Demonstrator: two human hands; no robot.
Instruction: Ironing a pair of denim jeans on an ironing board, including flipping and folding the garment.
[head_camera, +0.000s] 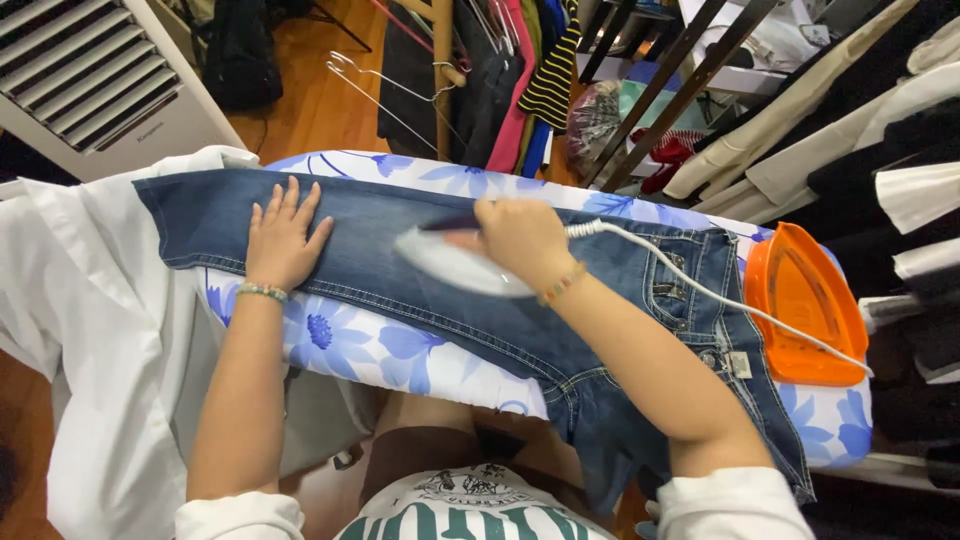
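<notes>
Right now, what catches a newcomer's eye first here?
The blue jeans spread across the floral ironing board, centre frame. The right hand grips a white iron on the denim, while the left hand lies flat on the leg beside it. An orange iron rest sits at the board's right end.

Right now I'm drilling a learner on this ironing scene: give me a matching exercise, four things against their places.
Things:
1. left hand
2. right hand
3. iron rest
4. shirt

Places:
A. hanging off the board's left end
B. gripping the iron
C. flat on the jeans
D. on the board's right end

Pairs: 1-C, 2-B, 3-D, 4-A
</notes>
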